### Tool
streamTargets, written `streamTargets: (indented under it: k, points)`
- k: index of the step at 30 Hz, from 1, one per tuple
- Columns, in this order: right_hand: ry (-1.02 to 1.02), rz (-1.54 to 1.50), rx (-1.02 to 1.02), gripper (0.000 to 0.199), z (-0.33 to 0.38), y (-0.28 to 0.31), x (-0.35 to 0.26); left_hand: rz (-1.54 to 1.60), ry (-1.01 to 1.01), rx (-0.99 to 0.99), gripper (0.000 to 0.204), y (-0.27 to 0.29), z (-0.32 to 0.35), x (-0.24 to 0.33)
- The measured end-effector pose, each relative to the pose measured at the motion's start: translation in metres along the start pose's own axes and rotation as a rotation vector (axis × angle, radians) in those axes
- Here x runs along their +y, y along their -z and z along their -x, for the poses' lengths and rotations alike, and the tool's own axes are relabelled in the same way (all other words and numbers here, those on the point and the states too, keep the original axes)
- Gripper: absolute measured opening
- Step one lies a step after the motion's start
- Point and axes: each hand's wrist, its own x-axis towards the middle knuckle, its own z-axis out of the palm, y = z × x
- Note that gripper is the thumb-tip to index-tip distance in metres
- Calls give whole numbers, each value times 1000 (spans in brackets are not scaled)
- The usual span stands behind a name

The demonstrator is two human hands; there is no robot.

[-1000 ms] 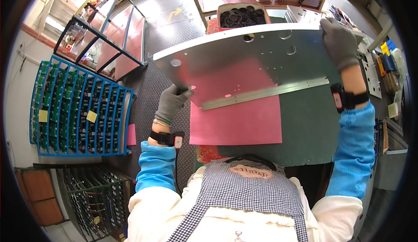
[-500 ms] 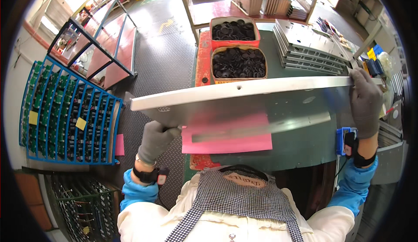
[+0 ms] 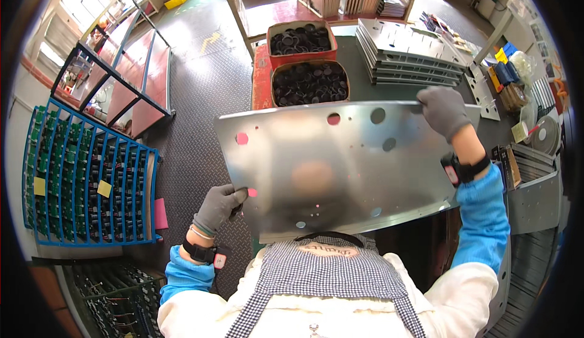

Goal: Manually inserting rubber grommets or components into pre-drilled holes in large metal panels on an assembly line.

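Note:
A large shiny sheet-metal panel (image 3: 316,168) with round holes spans the space between my two gloved hands, its broad face showing. My left hand (image 3: 220,209), in a grey glove, pinches the panel's left edge near the lower corner. At the far right edge my right hand (image 3: 445,112) is closed over the metal, its fingertips partly hidden. Pink shows through several of the panel's left-hand holes. Most of the green table beneath is covered by the panel.
Two red bins (image 3: 302,39) of black round caps stand beyond the panel. Stacked metal panels (image 3: 410,52) lie to their right. On the left are a blue rack (image 3: 91,174) of circuit boards and a black-framed cart (image 3: 115,89). A tape roll (image 3: 543,136) sits far right.
The panel has tilted from nearly edge-on to showing its broad face, its near edge now close to my apron. My right hand has moved left; the pink sheet is now mostly covered.

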Motion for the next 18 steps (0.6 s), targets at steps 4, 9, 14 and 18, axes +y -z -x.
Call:
streamTargets:
  k: [4,9,14,18]
  points:
    - [-29,29,-309,24,-49,-36,-10,-58,37,46,33,-4,-18,-20]
    - [-39,-26,-496,24,-91,-111,-44,-150,126,80,35,-9,-39,-52]
    - [-7,-91,-525,25,-95,-180,-68,-263,249,31,34,-13,-56,-76]
    - [-93,-260,-313,23,-75,-210,-76,-367,285,31,36,-17,-74,-88]
